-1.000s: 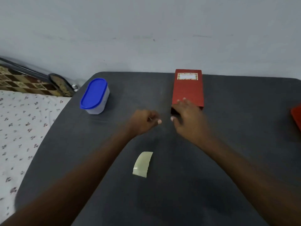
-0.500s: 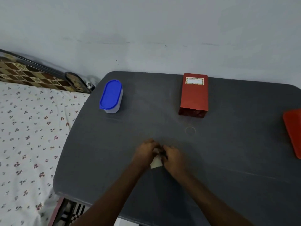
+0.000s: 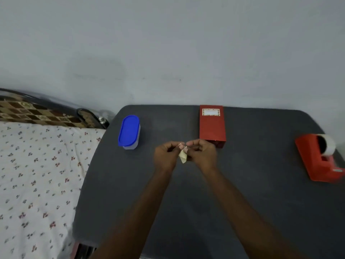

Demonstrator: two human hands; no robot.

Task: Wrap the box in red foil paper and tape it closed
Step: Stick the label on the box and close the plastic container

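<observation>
Both hands are working at counter centre: left hand and right hand are each pinching the same small cream strip of tape, fingertips curled on it, strip hanging crumpled between them above the dark counter. Box is lying flat at 12 o'clock from the hands, just beyond the right hand, already looking covered in red foil paper, near end facing the person. Red tape dispenser is sitting at 3 o'clock, well apart; blue-lidded container at 10 o'clock. Bed with flowered sheet is lying off the counter at 9 o'clock. Risks, as judgement: strip is looking folded, so it could be sticking to itself or to the fingers and losing tack; pulling it apart could be tearing it; pressing it on crooked could be leaving the foil end gaping. Writing: box is carrying a white bordered label at its far end, text too small to read; no brand legible anywhere.
</observation>
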